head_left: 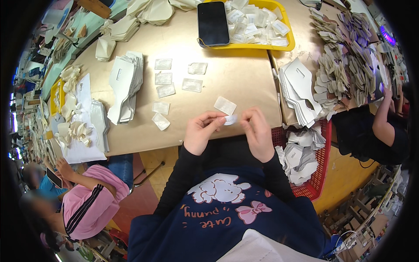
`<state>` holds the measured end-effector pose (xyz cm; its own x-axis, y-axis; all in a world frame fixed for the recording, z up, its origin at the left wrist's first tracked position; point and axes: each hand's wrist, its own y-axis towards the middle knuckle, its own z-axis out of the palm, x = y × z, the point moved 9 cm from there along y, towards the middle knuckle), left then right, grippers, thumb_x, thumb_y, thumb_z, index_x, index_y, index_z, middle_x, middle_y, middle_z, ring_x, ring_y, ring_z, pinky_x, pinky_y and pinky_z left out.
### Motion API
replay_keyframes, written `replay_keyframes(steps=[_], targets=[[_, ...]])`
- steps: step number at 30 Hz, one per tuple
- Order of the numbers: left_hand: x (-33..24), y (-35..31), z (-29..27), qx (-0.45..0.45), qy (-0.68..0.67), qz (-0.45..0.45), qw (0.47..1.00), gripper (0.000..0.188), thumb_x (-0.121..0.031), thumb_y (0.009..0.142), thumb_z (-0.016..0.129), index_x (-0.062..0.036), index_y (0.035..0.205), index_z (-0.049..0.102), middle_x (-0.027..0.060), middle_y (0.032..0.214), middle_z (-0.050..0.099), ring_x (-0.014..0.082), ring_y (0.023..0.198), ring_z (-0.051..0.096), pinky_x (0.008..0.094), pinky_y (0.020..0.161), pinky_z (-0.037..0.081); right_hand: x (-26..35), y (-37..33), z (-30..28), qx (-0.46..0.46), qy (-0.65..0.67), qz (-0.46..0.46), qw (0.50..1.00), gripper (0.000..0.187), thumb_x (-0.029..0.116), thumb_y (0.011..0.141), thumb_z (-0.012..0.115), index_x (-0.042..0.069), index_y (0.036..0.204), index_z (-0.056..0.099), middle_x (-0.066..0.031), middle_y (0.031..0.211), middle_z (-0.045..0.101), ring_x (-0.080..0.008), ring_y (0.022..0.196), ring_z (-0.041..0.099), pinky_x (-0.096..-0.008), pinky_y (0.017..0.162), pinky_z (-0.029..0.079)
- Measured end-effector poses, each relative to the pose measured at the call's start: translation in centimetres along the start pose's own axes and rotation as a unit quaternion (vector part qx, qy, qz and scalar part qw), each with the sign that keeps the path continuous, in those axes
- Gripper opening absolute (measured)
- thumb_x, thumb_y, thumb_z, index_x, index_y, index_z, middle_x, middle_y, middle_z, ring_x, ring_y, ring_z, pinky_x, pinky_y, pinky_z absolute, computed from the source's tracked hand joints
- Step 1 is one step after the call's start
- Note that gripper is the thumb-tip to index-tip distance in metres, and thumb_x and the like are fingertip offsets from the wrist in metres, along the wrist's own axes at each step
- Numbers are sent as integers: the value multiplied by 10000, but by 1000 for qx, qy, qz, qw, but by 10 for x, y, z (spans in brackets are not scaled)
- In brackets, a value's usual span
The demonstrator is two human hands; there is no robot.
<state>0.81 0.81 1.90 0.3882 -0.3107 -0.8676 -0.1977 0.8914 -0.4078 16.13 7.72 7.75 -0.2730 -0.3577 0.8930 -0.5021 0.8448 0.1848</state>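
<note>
My left hand (203, 131) pinches a small white printed slip (230, 120) between thumb and fingertips, just above the table's near edge. To its right my right hand (258, 134) is closed, thumb against curled fingers. Whatever those fingers hold, if anything, is too small to make out. Right behind the slip lies a translucent whitish packet (225, 105) on the tan table (244, 74). Farther left, several similar flat packets (163, 78) are set out in loose columns, with one packet (192, 84) nearer the middle.
A yellow basket (291, 43) of packets stands at the back, a black phone (213, 24) on its left edge. Stacks of slotted white cards (123, 87) (297, 85) flank me. A red basket (322, 174) of cards is low right. A seated person in pink (94, 201) is left.
</note>
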Motion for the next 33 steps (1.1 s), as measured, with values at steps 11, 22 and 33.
replay_keyframes(steps=[11, 22, 33], targets=[[-7, 1, -4, 2, 33, 2, 999, 173, -63, 925, 705, 33, 1069, 711, 69, 971, 728, 91, 836, 627, 232, 747, 485, -10, -1, -30, -70, 45, 59, 995, 119, -7, 903, 660, -36, 1018, 647, -95, 926, 610, -174, 804, 586, -283, 768, 482], [-4, -2, 1, -16, 132, 22, 991, 122, -54, 893, 738, 19, 990, 755, 47, 896, 726, 83, 826, 635, 222, 760, 485, -44, -18, 16, 3, 271, 245, 931, 190, -33, 886, 706, -83, 1069, 699, -80, 856, 714, -129, 744, 681, -240, 701, 552], [3, 0, 2, -44, 70, 30, 996, 137, -67, 887, 753, 18, 994, 751, 40, 891, 732, 75, 827, 632, 222, 762, 495, -34, -10, 19, 12, 278, 235, 931, 145, -7, 899, 709, -64, 1032, 718, -71, 874, 709, -107, 783, 674, -223, 708, 533]])
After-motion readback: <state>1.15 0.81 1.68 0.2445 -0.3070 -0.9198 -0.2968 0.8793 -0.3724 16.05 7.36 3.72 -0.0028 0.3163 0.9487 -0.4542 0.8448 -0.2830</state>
